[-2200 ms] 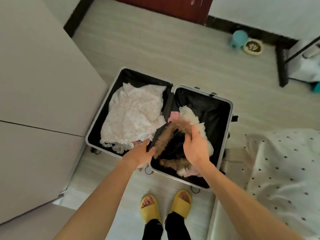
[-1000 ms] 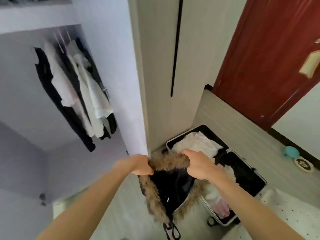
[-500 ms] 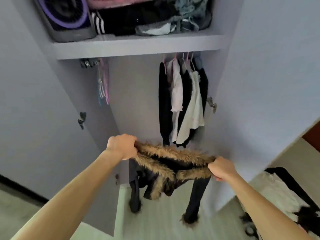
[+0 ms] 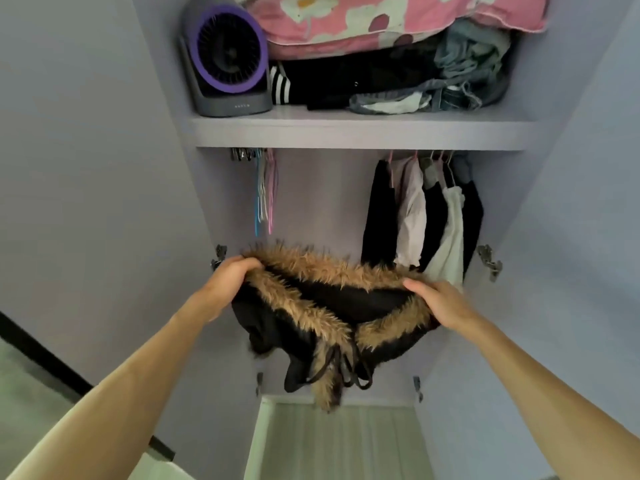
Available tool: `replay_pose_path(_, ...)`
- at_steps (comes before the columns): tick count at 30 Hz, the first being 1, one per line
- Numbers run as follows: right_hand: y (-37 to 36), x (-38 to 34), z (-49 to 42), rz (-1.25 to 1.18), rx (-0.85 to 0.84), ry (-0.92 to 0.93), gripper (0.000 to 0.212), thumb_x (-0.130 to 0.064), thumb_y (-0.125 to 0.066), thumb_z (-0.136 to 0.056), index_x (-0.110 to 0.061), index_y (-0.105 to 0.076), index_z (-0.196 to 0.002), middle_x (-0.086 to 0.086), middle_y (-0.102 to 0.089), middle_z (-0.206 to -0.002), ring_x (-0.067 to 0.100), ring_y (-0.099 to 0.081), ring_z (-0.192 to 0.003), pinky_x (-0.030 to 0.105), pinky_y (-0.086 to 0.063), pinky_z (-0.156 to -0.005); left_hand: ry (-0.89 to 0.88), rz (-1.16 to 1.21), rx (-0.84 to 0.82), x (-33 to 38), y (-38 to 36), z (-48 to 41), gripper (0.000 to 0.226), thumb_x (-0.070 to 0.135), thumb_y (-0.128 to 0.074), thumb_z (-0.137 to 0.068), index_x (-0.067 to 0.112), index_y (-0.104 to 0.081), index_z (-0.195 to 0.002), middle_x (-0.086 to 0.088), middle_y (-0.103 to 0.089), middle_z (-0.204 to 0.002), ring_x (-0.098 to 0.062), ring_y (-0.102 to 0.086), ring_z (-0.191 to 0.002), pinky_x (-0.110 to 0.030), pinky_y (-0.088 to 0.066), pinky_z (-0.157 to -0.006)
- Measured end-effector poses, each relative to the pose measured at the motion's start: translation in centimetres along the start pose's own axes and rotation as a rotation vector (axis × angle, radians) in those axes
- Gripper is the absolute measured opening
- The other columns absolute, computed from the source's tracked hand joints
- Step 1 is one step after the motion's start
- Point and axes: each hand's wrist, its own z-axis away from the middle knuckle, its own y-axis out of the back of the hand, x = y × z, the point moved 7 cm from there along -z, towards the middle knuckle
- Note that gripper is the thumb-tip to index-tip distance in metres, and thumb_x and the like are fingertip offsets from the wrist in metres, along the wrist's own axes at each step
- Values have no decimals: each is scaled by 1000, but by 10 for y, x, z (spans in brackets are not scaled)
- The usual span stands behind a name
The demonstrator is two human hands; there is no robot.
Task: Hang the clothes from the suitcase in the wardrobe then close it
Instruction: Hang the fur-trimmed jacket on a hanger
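Note:
A black garment with a brown fur trim [image 4: 332, 306] hangs spread between my hands in front of the open wardrobe [image 4: 360, 133]. My left hand [image 4: 232, 280] grips its left end and my right hand [image 4: 438, 301] grips its right end. Black straps and a fur tail dangle below the middle. Several empty hangers [image 4: 265, 192], pink, blue and white, hang at the rail's left end. Several black and white clothes [image 4: 422, 216] hang on hangers at the right end. The suitcase is out of view.
On the wardrobe shelf stand a grey fan with a purple ring [image 4: 227, 55], folded dark clothes [image 4: 346, 86] and a pink flowered quilt [image 4: 391, 19]. Both wardrobe doors [image 4: 86, 168] stand open at my sides. The striped wardrobe floor [image 4: 339, 441] lies below.
I have turned from the suitcase on the floor to face the wardrobe, lifting the fur-trimmed garment with both hands. My view is now closer and squarer to the rail.

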Motion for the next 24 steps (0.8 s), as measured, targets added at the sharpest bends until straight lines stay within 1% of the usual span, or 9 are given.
replay_pose_path(2,-3,-8,-9,16,7,41,59,-68,-52,-89,-18,-73,-112,-1,-72,-104,11,-64,-98,24,-45,-90,11,92,-13,6,-4,-2,22,27,-63,-92,12,-72,-106,-7,-77,-97,-27,-71,-98,-42,-51,-99)
replay_pose_path(4,-9,-25,-16,-161,-43,87,81,-85,-48,-78,-28,-61,-134,-10,-63,-131,10,-53,-126,34,-33,-115,-10,187,-29,17,-8,-4,37,41,-70,-87,17,-71,-115,-1,-77,-106,-22,-70,-104,-42,-48,-104)
replay_pose_path(6,-20,-40,-29,-387,-176,98,91,-89,-48,-75,-35,-44,-148,-17,-47,-149,7,-37,-142,41,-19,-123,-64,215,-41,33,-11,-5,56,57,-77,-77,23,-69,-121,4,-75,-112,-19,-68,-110,-42,-45,-107)
replay_pose_path(9,-37,-62,-39,-571,-354,96,67,-58,-63,-81,-26,-56,-140,-3,-52,-147,19,-43,-140,48,-24,-120,-196,73,-6,60,-17,-1,37,53,-78,-80,32,-67,-108,9,-73,-108,-10,-67,-104,-31,-48,-101)
replay_pose_path(11,-45,-77,-39,-528,-400,113,77,-40,-73,-65,-18,-58,-137,4,-54,-145,25,-43,-139,47,-27,-118,-274,-133,-5,75,-25,5,32,47,-78,-81,37,-63,-107,12,-67,-113,-8,-62,-109,-26,-46,-97)
replay_pose_path(14,-59,-110,-25,-248,-468,277,36,-12,-59,-89,-24,-65,-122,-9,-70,-121,10,-60,-119,28,-42,-103,-339,-468,-143,83,-50,15,74,54,-83,-72,45,-47,-136,13,-55,-137,-6,-49,-125,-27,-37,-106)
replay_pose_path(16,-71,-125,-17,-79,-517,372,33,-6,-58,-93,-26,-66,-119,-14,-72,-113,1,-64,-108,18,-45,-92,-326,-606,-250,79,-67,21,88,55,-84,-70,43,-41,-146,26,-49,-133,4,-46,-121,-19,-35,-104)
replay_pose_path(20,-84,-138,-13,48,-458,483,20,-15,-68,-91,-27,-72,-107,-13,-74,-103,2,-67,-100,24,-48,-92,-391,-796,-213,73,-72,23,20,52,-78,-77,39,-66,-86,21,-67,-82,5,-62,-80,-13,-47,-70)
replay_pose_path(24,-90,-144,-18,32,-376,474,16,-21,-74,-88,-28,-75,-102,-12,-75,-102,4,-68,-100,30,-47,-100,-434,-973,-70,72,-43,19,23,44,-65,-84,21,-69,-83,2,-67,-77,-22,-65,-77,-36,-54,-69)
